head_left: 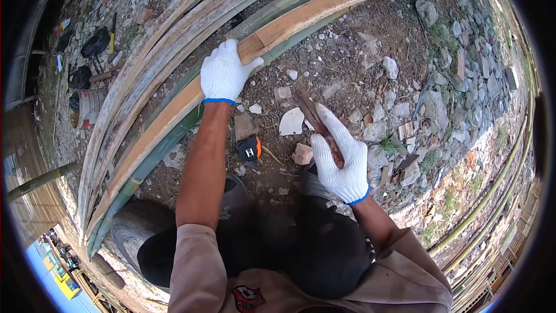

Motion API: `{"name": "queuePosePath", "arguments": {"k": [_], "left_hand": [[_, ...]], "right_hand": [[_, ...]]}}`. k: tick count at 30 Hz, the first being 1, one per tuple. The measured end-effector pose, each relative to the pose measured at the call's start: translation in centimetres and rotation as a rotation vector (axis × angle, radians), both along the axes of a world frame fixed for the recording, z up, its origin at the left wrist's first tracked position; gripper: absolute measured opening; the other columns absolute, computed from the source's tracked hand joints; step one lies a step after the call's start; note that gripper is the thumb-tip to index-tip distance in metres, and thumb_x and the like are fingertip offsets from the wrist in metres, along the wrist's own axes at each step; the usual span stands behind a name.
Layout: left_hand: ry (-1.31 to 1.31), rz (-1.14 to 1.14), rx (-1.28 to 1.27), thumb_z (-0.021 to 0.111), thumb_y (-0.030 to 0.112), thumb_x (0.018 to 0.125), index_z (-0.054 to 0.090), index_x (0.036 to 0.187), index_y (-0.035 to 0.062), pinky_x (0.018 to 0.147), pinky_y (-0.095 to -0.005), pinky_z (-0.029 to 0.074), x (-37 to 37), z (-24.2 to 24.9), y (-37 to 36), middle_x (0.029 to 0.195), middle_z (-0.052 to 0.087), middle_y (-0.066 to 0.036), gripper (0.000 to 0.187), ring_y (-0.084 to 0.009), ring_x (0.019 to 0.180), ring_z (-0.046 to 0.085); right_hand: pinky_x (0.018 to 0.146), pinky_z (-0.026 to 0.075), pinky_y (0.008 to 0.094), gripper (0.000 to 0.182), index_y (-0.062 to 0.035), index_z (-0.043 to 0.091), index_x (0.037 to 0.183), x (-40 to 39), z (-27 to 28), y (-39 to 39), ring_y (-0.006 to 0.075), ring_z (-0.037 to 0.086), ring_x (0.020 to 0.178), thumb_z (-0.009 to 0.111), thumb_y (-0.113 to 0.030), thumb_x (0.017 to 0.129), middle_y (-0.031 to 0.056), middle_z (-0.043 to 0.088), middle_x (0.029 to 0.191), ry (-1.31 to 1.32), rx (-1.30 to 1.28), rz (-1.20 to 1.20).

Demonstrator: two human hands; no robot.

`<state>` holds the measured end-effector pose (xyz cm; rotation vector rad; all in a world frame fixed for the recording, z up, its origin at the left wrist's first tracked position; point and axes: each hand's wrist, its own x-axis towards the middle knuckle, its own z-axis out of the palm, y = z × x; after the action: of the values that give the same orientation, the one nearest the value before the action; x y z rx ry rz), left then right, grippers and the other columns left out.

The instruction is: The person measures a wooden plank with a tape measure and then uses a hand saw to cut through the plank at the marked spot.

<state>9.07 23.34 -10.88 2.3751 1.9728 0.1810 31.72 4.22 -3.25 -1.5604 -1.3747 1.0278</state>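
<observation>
My left hand (225, 74), in a white knitted glove with a blue cuff, is wrapped over a long split bamboo strip (324, 4), its thumb on the near edge. The strip's pale inner face is up, and it curves in the view across a green bamboo pole (139, 168). Lower right, my gloved right hand (343, 168) is closed around a dark brown machete-like tool (313, 115), pointing away and to the left. The hand hides part of its grip. On the dirt between my hands sits a black and orange tape measure (249, 148).
Several weathered bamboo strips (156, 40) lie beyond my left hand. A white broken shard (291, 122) and stones lie in front of me, with rubble (437, 107) to the right. A tyre (136, 229) is at lower left, and a bucket (87, 108) stands farther left.
</observation>
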Motion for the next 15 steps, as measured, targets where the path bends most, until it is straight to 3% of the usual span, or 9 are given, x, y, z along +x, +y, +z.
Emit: {"name": "queuePosePath", "arguments": {"k": [1,2,3,5,7,9,11,13,15], "left_hand": [[-0.004,0.006,-0.002,0.08,0.063,0.08,0.065,0.121,0.0028,0.085,-0.0489,0.056,0.1,-0.1,0.2,0.107,0.071,-0.021,0.074,-0.0392,0.1,0.071],[0.001,0.02,0.061,0.082,0.06,0.079,0.066,0.116,0.0031,0.083,-0.0484,0.056,0.2,-0.1,0.1,0.103,0.072,-0.02,0.07,-0.0375,0.097,0.071],[0.01,0.01,0.106,0.085,0.057,0.077,0.067,0.111,0.0034,0.081,-0.0479,0.056,0.5,-0.2,-0.6,0.099,0.072,-0.018,0.066,-0.0357,0.094,0.071],[0.012,-0.007,0.087,0.085,0.056,0.077,0.067,0.113,0.0028,0.082,-0.0484,0.057,0.4,-0.2,-0.6,0.1,0.072,-0.019,0.066,-0.0363,0.095,0.071],[0.024,0.017,0.068,0.085,0.056,0.078,0.067,0.113,0.0026,0.083,-0.048,0.057,0.3,-0.3,-0.3,0.101,0.072,-0.019,0.067,-0.0369,0.098,0.072],[0.033,0.024,0.003,0.084,0.057,0.078,0.067,0.114,0.0022,0.084,-0.0479,0.057,0.5,0.5,-0.6,0.103,0.072,-0.019,0.068,-0.0372,0.099,0.072],[0.046,0.033,-0.005,0.084,0.059,0.078,0.066,0.116,0.0013,0.085,-0.0479,0.057,0.7,0.6,0.0,0.107,0.072,-0.02,0.072,-0.0377,0.1,0.071],[0.042,0.038,-0.032,0.083,0.061,0.078,0.066,0.118,0.0011,0.086,-0.048,0.057,0.7,0.2,0.1,0.108,0.072,-0.02,0.074,-0.0377,0.1,0.071],[0.038,0.015,0.089,0.083,0.061,0.078,0.066,0.119,0.0014,0.086,-0.0477,0.057,0.5,-0.4,-0.4,0.107,0.072,-0.019,0.075,-0.0379,0.1,0.071]], "right_hand": [[0.082,0.061,0.0316,0.05,-0.0007,0.057,0.146,1.1,0.3,-1.5,0.023,0.079,0.095,0.068,-0.011,0.098,0.0188,0.077,0.116,-0.009,-0.02,0.011],[0.084,0.061,0.0309,0.052,0.0012,0.054,0.147,1.2,-2.0,-2.2,0.0218,0.079,0.096,0.067,-0.01,0.099,0.016,0.077,0.119,-0.003,0.148,-0.003],[0.077,0.061,0.0314,0.049,-0.0012,0.057,0.145,0.6,-2.5,-1.8,0.0226,0.08,0.085,0.069,-0.013,0.098,0.0173,0.079,0.106,0.175,0.055,-0.072],[0.066,0.059,0.0341,0.047,-0.0041,0.06,0.142,-2.2,-1.1,5.1,0.025,0.076,0.072,0.07,-0.017,0.097,0.0184,0.077,0.09,-0.02,-0.012,0.013],[0.059,0.055,0.0379,0.047,-0.0059,0.061,0.139,-4.2,-3.3,9.1,0.0293,0.071,0.065,0.072,-0.02,0.096,0.0199,0.071,0.08,-0.043,0.196,-0.027],[0.062,0.058,0.0368,0.051,-0.0069,0.06,0.142,-3.8,-3.2,7.7,0.0294,0.074,0.069,0.073,-0.019,0.095,0.018,0.076,0.088,-0.068,0.199,-0.043],[0.065,0.06,0.0344,0.054,-0.0077,0.058,0.146,-2.0,-2.2,3.0,0.0277,0.075,0.071,0.073,-0.018,0.095,0.016,0.078,0.098,0.071,0.096,-0.03],[0.067,0.06,0.0326,0.058,-0.0076,0.055,0.149,-0.4,-3.3,-1.3,0.0245,0.077,0.072,0.073,-0.017,0.095,0.0134,0.08,0.106,0.04,0.182,-0.057],[0.065,0.06,0.0337,0.059,-0.0064,0.054,0.15,-0.1,-1.7,-1.7,0.024,0.077,0.07,0.072,-0.015,0.095,0.0131,0.079,0.104,0.015,0.072,-0.041]]}}
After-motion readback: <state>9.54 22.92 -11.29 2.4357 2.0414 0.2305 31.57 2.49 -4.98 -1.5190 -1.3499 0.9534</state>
